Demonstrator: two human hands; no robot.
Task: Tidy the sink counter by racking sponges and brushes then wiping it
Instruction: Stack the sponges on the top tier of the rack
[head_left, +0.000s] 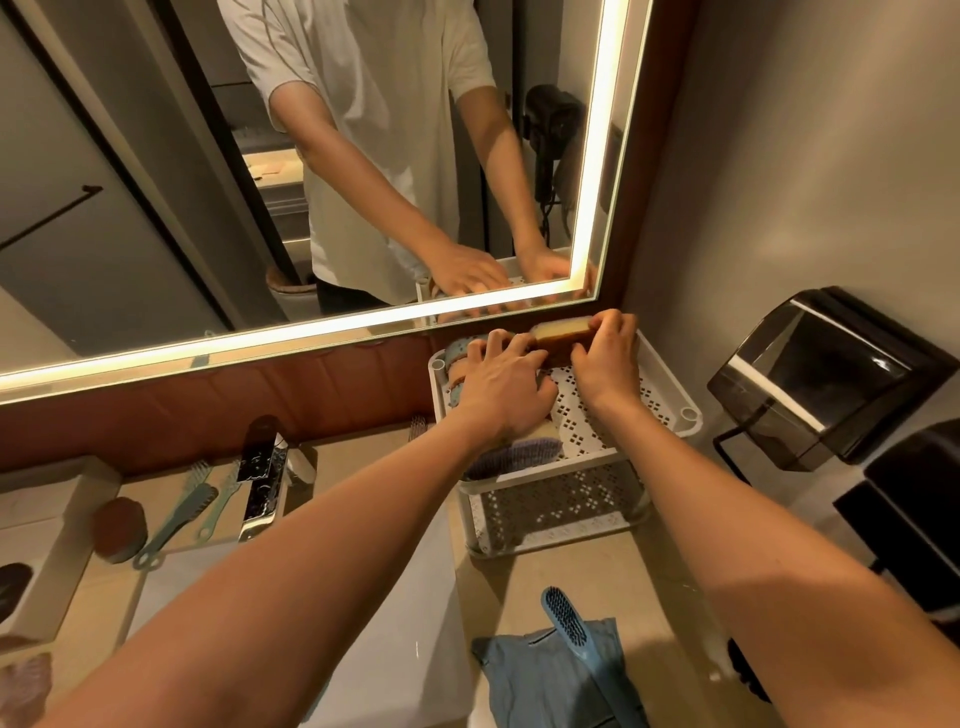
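Cloth (545, 680), blue and crumpled, lies nearest me on the bench (649, 597), and a blue brush (571, 623) lies across it with its bristles up, just right of the white basin (405, 623). Beyond them a white two-tier rack (670, 410) stands in the corner against the wall. I have both arms reaching to its top tier. My left hand (506, 387) lies over the tier with its fingers spread and fairly straight, the tips against the left end of a yellow-and-brown sponge (563, 332) and over the blue sponges (460, 348) standing at the tier's left side. My right hand (608, 358) grips the sponge's right end, fingers curled over its top, holding it on edge along the rack's back rim. A bluish scrubber (524, 452) lies at the tier's front edge under my left wrist. Further left, past the basin, a chrome faucet (262, 478), green brushes (176, 519) and a brown sponge (119, 527) lie on the bench. A black dispenser (821, 374) hangs on the right wall, and the lit mirror (156, 156) fills the back.
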